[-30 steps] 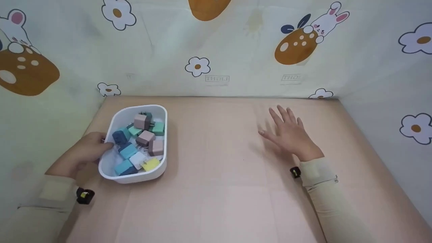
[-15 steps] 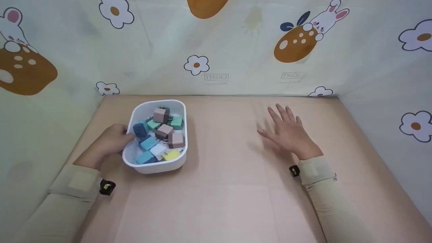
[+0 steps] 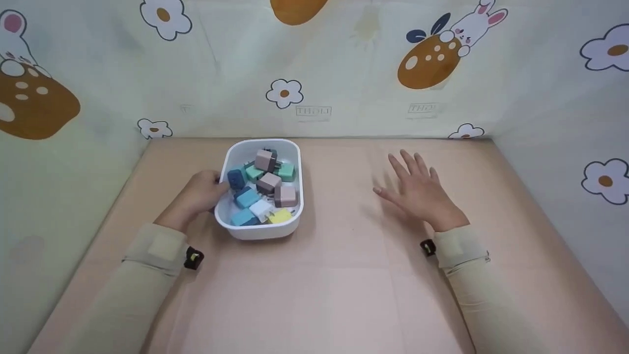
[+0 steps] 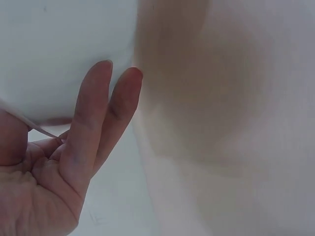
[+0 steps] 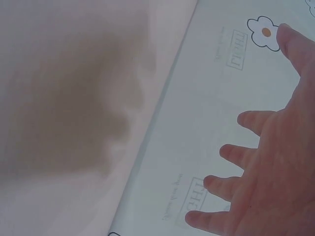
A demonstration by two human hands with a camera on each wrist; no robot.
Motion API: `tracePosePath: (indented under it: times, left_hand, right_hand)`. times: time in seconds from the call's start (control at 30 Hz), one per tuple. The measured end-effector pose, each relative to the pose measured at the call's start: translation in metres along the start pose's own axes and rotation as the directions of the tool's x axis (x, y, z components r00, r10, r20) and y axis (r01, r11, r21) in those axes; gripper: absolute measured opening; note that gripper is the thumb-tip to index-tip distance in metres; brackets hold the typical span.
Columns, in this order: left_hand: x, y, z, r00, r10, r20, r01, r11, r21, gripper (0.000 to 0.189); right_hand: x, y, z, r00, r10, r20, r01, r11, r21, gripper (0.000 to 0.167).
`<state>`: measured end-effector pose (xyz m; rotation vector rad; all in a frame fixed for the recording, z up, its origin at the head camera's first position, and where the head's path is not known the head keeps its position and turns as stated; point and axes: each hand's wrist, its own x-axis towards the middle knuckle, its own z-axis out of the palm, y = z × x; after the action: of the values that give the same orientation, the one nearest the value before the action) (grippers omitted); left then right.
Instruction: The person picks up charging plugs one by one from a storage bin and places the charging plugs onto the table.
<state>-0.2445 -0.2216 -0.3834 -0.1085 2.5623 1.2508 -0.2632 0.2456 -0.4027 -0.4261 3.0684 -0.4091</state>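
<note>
A white plastic tub (image 3: pixel 258 233) stands left of the middle in the head view, filled with several charger plugs in blue, green, mauve, white and yellow (image 3: pixel 280 216). My left hand (image 3: pixel 199 193) grips the tub's left wall, thumb at the rim. In the left wrist view the left hand (image 4: pixel 74 137) pinches the rim, with two fingers reaching under the tub's white underside (image 4: pixel 59 59). Out to the right, my right hand (image 3: pixel 420 194) is spread and holds nothing. The right wrist view shows that right hand (image 5: pixel 275 162) with fingers extended, apart from any object.
A pinkish table surface (image 3: pixel 324 295) lies under both hands. Pale fabric walls (image 3: pixel 344 64) printed with rabbits and flowers rise at the back and on both sides. A black wrist camera (image 3: pixel 193 258) sits at the left cuff and another camera (image 3: pixel 428 247) at the right.
My left hand has carried the tub of plugs to the right and slightly farther back. The right hand has stayed almost where it was, still spread.
</note>
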Motion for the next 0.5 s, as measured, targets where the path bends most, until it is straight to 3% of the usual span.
tracePosePath:
  times: [0.5]
  left_hand:
    - [0.025, 0.023, 0.039, 1.000, 0.005, 0.001, -0.005, 0.999, -0.040, 0.050]
  right_hand:
    - [0.000, 0.001, -0.001, 1.000, 0.004, 0.010, -0.004, 1.000, 0.008, 0.099]
